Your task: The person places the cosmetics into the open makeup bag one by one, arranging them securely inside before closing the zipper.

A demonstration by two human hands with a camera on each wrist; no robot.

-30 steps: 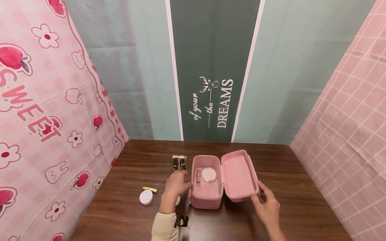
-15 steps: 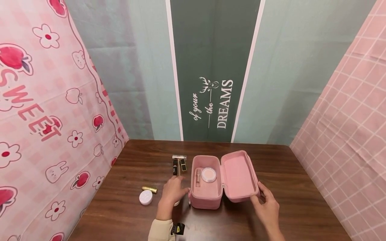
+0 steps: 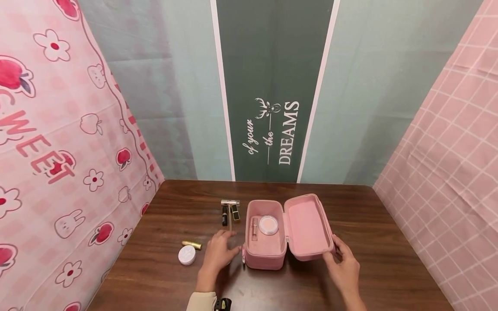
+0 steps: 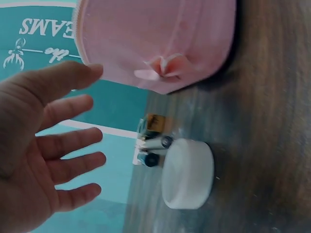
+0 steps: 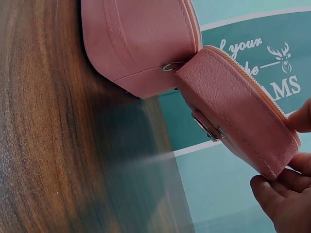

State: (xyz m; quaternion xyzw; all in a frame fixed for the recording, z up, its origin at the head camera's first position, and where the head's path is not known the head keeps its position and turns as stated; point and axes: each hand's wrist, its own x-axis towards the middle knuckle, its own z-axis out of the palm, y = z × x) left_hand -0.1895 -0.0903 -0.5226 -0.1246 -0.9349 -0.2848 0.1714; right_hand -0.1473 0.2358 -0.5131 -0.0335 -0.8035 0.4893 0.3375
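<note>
A pink zippered cosmetic case (image 3: 266,261) stands on the table with its lid (image 3: 311,226) swung out to the right. Thumb and fingers of my right hand (image 3: 344,268) pinch the lid's outer corner, seen close in the right wrist view. Inside the case lie a round powder compact (image 3: 268,225) and a clear pinkish lipstick tube (image 3: 254,229). My left hand (image 3: 218,252) hovers at the case's left side, fingers spread and holding nothing. In the left wrist view a white round jar (image 4: 188,174) stands close by those fingers; the hand hides it in the head view.
Behind the left hand lie a silver tube (image 3: 230,202), a black tube (image 3: 225,216), a black-and-gold tube (image 3: 235,212) and a thin brush-like stick (image 3: 230,222). Farther left are a gold tube (image 3: 192,245) and a white round container (image 3: 186,255). Fabric walls enclose the table.
My left hand has drawn back toward me and slightly left, uncovering the tubes behind it. The right hand stays on the lid, and the case has not moved.
</note>
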